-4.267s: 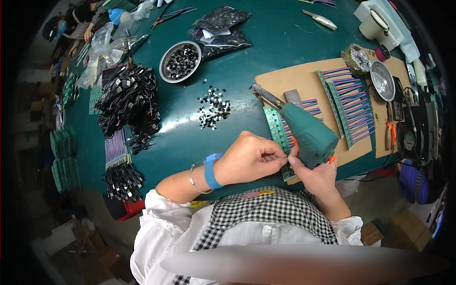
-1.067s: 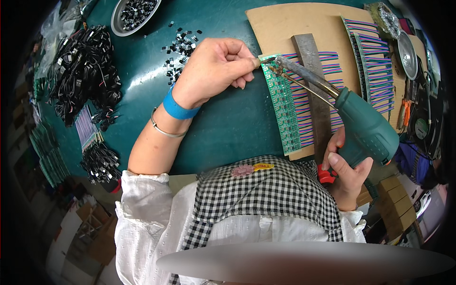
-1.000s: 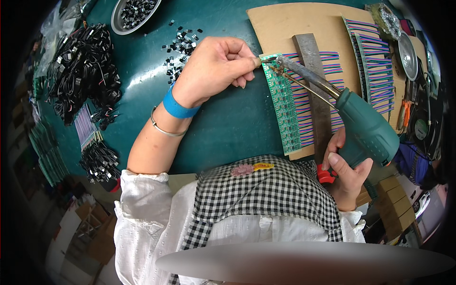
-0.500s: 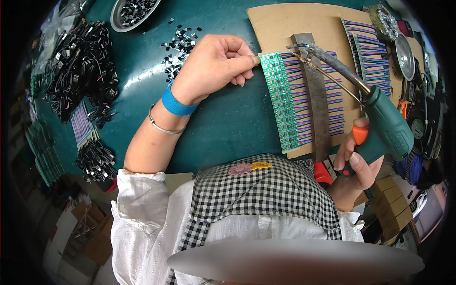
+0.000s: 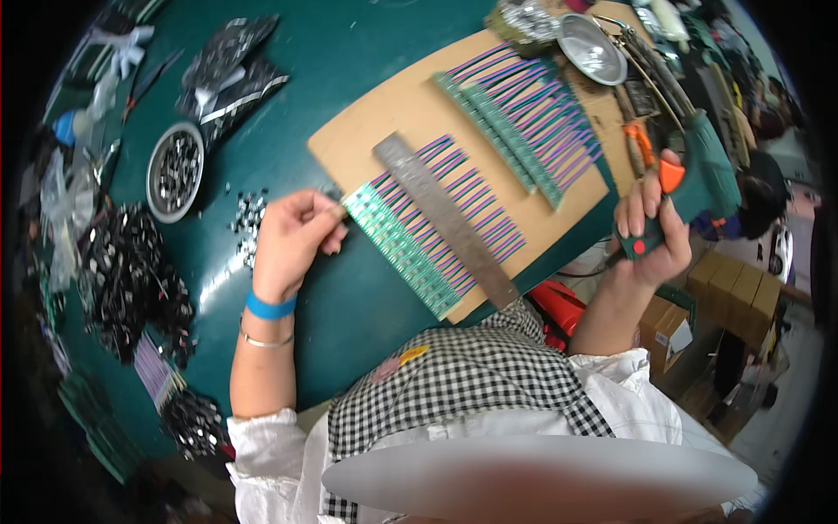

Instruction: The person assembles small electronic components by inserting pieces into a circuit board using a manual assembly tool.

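Observation:
My left hand is closed in a pinch at the far left corner of a green circuit board panel; whatever small thing its fingertips hold is hidden. Rows of coloured wires run from that panel beneath a flat metal bar, which lies across them. In my right hand is a green soldering gun with an orange trigger. The gun is held off to the right, its barrel slanting up and away over the tools, apart from the panel. All the boards rest on a brown board.
Wired panels lie farther back. A metal dish and orange-handled pliers sit at the far right. To the left are a bowl of small black parts, loose parts, and a heap of black cables.
The whole view has turned and shifted. The soldering gun has swung away from the wire ends at the panel's far corner, toward the right. My left hand stays pinched at that corner.

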The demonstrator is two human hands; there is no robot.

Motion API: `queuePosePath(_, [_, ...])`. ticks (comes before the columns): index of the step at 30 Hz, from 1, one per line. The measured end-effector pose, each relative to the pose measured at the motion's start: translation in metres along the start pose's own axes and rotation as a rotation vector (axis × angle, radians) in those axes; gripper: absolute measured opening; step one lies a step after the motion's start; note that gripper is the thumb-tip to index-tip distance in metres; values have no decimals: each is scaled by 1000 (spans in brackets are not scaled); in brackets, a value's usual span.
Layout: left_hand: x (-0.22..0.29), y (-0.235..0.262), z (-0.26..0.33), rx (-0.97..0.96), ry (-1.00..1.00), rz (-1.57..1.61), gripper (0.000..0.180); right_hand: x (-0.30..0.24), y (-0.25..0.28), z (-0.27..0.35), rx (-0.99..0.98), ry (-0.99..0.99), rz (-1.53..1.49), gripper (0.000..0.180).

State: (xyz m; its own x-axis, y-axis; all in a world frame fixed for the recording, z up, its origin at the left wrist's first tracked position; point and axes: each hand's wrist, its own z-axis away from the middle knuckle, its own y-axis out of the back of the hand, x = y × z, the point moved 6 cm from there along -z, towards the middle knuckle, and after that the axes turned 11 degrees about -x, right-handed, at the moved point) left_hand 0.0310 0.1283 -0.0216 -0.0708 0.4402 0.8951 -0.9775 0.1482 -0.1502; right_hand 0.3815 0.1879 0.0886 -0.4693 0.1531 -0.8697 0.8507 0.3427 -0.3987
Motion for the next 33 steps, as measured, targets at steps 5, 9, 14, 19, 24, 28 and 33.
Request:
queuePosePath(5, [-5, 2, -1, 20, 15, -1, 10, 22, 54, -20, 372, 4, 376, 36])
queuePosePath(9, [-3, 4, 2, 6, 10, -19, 11, 26, 59, -17, 414, 22, 424, 26])
queuePosePath(14, [16, 15, 17, -8, -14, -99, 12, 18, 44, -3, 402, -54, 416, 19])
queuePosePath(19, [53, 68, 37, 506, -201, -631, 11, 9, 7, 17, 196, -105, 367, 34])
queuePosePath(24, [48, 77, 55, 714, -190, -926, 11, 29, -25, 20, 21, -180, 277, 51])
queuePosePath(28, [39, 56, 43, 623, -294, -1119, 11, 36, -42, 26, -54, -220, 265, 52])
queuePosePath(33, [24, 50, 34, 508, -155, -1162, 14, 38, -53, 35, -73, -241, 246, 51])
